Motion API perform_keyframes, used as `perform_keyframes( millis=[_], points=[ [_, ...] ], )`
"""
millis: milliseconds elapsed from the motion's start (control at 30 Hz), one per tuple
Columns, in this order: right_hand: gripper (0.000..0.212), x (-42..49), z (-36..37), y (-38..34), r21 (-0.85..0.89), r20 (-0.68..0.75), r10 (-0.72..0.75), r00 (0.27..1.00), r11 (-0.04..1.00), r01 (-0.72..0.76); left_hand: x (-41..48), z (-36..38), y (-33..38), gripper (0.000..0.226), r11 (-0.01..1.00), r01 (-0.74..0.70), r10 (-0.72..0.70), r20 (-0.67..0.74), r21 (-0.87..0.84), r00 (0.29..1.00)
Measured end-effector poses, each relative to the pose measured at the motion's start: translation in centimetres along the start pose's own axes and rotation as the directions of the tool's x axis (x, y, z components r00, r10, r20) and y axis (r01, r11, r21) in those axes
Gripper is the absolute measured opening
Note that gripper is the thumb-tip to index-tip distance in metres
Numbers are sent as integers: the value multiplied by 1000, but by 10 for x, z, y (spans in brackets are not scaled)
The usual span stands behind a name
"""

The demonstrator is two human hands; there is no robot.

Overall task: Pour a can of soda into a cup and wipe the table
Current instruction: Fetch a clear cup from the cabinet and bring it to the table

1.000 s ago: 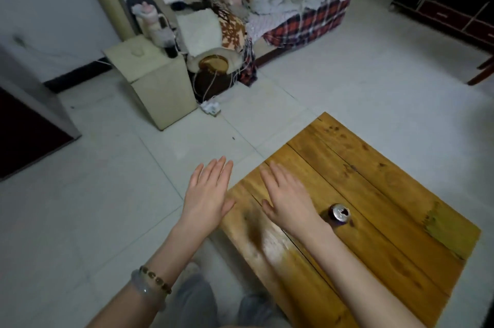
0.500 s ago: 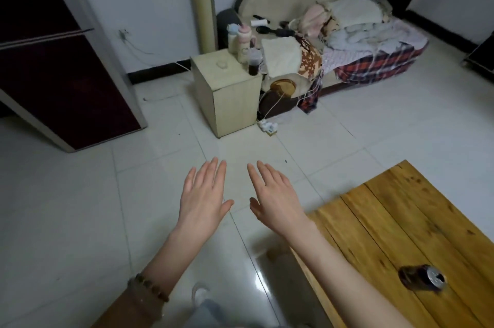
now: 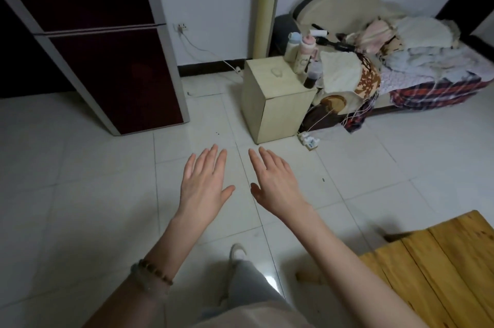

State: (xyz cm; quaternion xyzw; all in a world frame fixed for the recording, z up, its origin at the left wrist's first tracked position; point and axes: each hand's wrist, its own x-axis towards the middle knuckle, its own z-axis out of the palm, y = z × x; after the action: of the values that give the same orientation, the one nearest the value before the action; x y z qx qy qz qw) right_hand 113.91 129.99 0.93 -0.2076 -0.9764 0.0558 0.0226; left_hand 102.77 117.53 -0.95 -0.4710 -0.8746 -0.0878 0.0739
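Table (image 3: 441, 269) lies right of right hand (image 3: 278, 183), not touching.

I see a honey-yellow plank-wood desk (image 3: 441, 260) streaked with darker brown grain and seams. The glossy white floor tiles (image 3: 80, 180) carry thin grey grout lines. The tall two-door fridge (image 3: 112, 65) is dark maroon in a silver-grey frame. The boxy bedside cabinet (image 3: 275, 103) is pale cream. The plaid blanket (image 3: 433, 95) on the bed shows red, navy and white checks, and the soft cushion (image 3: 370, 79) is brown with white figures. My bead bracelet (image 3: 156, 271) is brown and my trousers (image 3: 248, 282) are light grey.
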Motion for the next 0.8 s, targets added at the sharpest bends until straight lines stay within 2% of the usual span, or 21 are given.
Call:
perform_keyframes(
  millis=[300, 567, 800],
  points=[
    [77, 141, 22, -12, 12, -13, -41, 999, 999, 42, 92, 20, -90, 84, 996, 60, -63, 43, 59, 997],
    [85, 278, 39, -8, 55, -23, -40, 999, 998, 41, 212, 30, -165, 89, 992, -1, -10, 91, 127, 996],
    [87, 369, 33, 5, 40, -43, -20, 999, 999, 21, 298, 47, -200, 88, 996, -27, 21, 76, 80, 997]
  ],
)
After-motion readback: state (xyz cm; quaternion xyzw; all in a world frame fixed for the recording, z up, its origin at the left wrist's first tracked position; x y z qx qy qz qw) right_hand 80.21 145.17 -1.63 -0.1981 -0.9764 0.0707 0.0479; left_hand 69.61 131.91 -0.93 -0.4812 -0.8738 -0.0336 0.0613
